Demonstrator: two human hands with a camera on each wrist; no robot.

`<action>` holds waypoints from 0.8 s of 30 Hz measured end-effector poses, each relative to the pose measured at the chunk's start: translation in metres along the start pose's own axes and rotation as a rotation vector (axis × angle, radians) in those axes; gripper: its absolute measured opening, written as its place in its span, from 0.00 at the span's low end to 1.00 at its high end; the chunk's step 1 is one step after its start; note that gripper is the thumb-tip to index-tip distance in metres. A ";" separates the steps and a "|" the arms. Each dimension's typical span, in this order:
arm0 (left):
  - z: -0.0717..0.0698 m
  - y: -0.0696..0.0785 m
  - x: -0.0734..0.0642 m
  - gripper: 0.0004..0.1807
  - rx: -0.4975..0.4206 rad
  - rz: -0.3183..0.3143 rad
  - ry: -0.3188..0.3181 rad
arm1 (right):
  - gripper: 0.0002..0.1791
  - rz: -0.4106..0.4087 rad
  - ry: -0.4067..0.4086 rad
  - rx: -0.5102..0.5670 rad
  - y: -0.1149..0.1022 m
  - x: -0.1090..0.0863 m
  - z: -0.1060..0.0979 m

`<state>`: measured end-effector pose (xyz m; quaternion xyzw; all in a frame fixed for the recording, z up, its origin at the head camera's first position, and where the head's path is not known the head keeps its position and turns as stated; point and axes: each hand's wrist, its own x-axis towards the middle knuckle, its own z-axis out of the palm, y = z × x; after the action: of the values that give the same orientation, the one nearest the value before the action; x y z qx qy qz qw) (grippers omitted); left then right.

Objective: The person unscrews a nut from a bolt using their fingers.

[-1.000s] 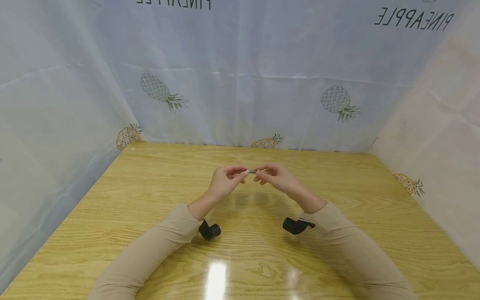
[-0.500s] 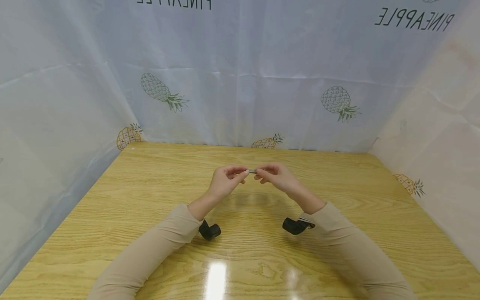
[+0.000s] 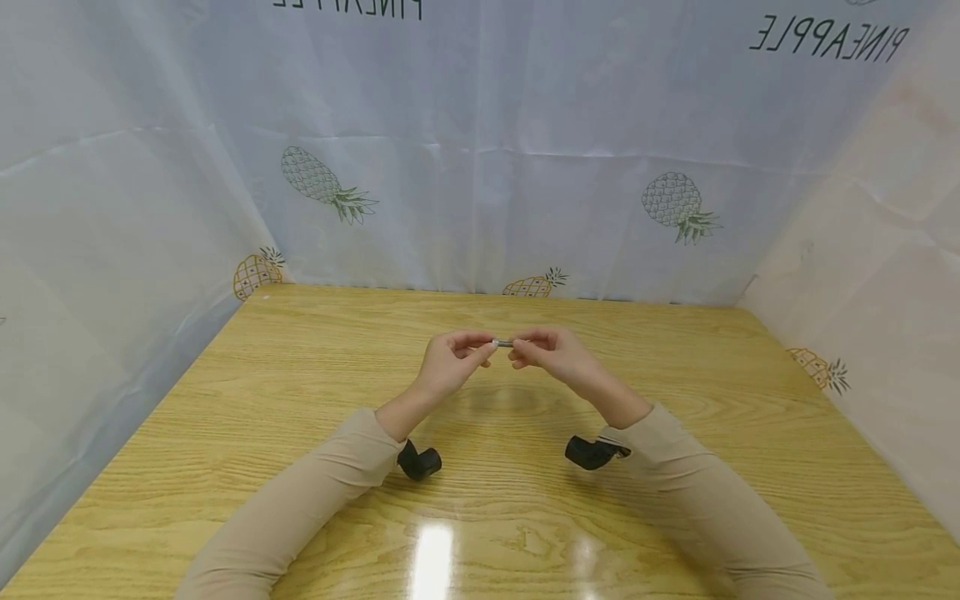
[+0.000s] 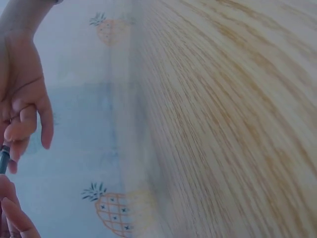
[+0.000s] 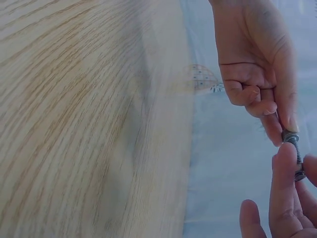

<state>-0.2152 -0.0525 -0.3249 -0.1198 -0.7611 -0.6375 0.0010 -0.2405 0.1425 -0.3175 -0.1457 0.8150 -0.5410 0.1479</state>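
Observation:
In the head view both hands meet above the middle of the table, with a small metal bolt lying sideways between them. My left hand pinches the bolt's left end between thumb and fingers. The right hand pinches its other end the same way. Close up in the right wrist view, the bolt shows a dark threaded shank with a wider piece at each end, partly covered by fingertips. The left wrist view catches only a short stretch of the bolt at its left edge.
A wood-grain table spreads below the hands, backed by a pale curtain printed with pineapples. Black curved pieces show at both sleeve cuffs, close over the tabletop. Curtain sheets also hang along the left and right sides.
The right hand's lower fingers have shifted slightly at the bolt's end. Both arms and the bolt otherwise hold the same place.

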 end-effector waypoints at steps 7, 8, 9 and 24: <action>-0.001 0.000 -0.001 0.15 -0.007 -0.001 -0.007 | 0.22 -0.016 0.010 0.025 0.004 0.002 -0.001; -0.001 -0.001 -0.001 0.15 -0.007 -0.002 -0.007 | 0.23 -0.019 0.002 0.024 0.004 0.001 -0.001; -0.001 -0.001 -0.001 0.15 -0.005 -0.002 -0.007 | 0.24 -0.021 -0.008 0.031 0.005 0.001 -0.002; 0.001 -0.028 0.015 0.15 -0.016 0.013 0.017 | 0.21 -0.004 0.002 0.051 0.005 0.002 -0.001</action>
<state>-0.2351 -0.0529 -0.3502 -0.1193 -0.7553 -0.6444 0.0104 -0.2434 0.1446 -0.3217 -0.1432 0.8006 -0.5622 0.1498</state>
